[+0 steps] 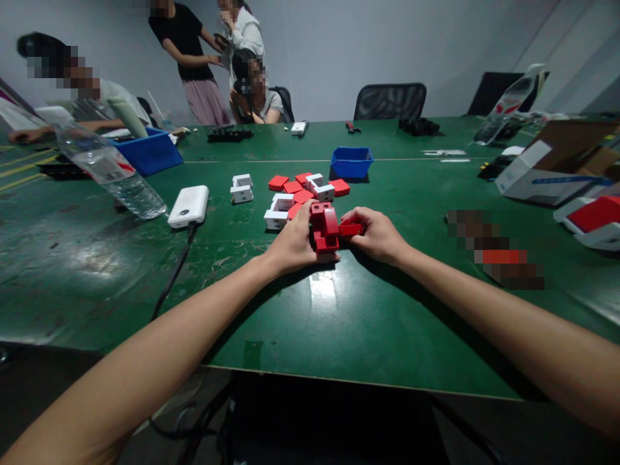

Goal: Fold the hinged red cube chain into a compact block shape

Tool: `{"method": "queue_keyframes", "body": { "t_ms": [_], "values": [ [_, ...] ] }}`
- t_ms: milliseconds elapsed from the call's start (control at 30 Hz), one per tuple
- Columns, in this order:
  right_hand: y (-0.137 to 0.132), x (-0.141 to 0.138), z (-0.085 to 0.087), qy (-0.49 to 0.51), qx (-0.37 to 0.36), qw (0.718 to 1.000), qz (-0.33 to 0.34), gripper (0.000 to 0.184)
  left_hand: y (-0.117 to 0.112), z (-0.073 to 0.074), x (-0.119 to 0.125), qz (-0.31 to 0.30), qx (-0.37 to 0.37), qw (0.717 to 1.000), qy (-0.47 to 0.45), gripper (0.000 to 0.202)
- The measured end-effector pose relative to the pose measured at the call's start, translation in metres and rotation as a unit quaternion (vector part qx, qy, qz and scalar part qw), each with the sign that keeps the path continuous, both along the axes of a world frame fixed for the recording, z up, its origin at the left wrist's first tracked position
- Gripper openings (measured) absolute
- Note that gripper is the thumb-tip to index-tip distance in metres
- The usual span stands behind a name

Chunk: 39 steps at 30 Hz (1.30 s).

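- Green table (339,323): under both hands, runs far beyond the fingertips on every side; scuffed, with glare just short of the fingers.
- Cardboard box (557,161): well right of the right fingers, toward the far edge, flaps open.
- Water bottle (109,169): far left of the left fingers, lying tilted, clear with a label.
- Large blue bin (150,152): beyond the bottle, well left of and past the fingers.
- Left hand (290,245): on the table, fingers curled round the left side of the red block (325,227), thumb under it. Closed grasp.
- Right hand (378,236): on the table, fingertips pinching the red flat piece (351,228). Closed grasp.
- Small blue bin (351,161): straight past the fingertips, beyond the loose parts.
- White power bank (188,205): left of the left fingers, apart from them; its black cable runs toward the near edge.
- Red lids (295,188): loose pile just beyond the left fingertips.
- White housings (278,213): just past the left fingers, beside the lids; two more sit further left.
- Red block: between both sets of fingers, near table centre, resting on the surface.
- Red flat piece: at the right fingertips, touching the block's right side.
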State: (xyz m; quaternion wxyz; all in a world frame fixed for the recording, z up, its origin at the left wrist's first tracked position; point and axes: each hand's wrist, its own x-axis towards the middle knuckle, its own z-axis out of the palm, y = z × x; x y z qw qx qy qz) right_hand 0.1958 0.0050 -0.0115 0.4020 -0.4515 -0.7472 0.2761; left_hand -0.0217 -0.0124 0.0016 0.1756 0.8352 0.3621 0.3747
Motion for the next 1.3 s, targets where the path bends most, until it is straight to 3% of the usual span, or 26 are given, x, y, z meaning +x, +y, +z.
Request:
{"method": "queue_keyframes", "body": {
  "t_ms": [267, 500, 1300],
  "values": [
    [-0.004, -0.002, 0.003, 0.063, -0.022, 0.998, 0.005, 0.023, -0.001, 0.001, 0.001, -0.003, 0.005, 1.0, -0.001, 0.098],
    [-0.007, -0.004, 0.008, 0.023, 0.037, 0.998, -0.039, 0.02, 0.0, 0.0, 0.001, -0.003, 0.005, 1.0, 0.0, 0.097],
    [-0.007, -0.004, 0.01, 0.019, 0.018, 0.999, -0.02, 0.017, 0.0, 0.0, 0.0, -0.001, 0.001, 1.0, 0.005, 0.1]
  ]
}}
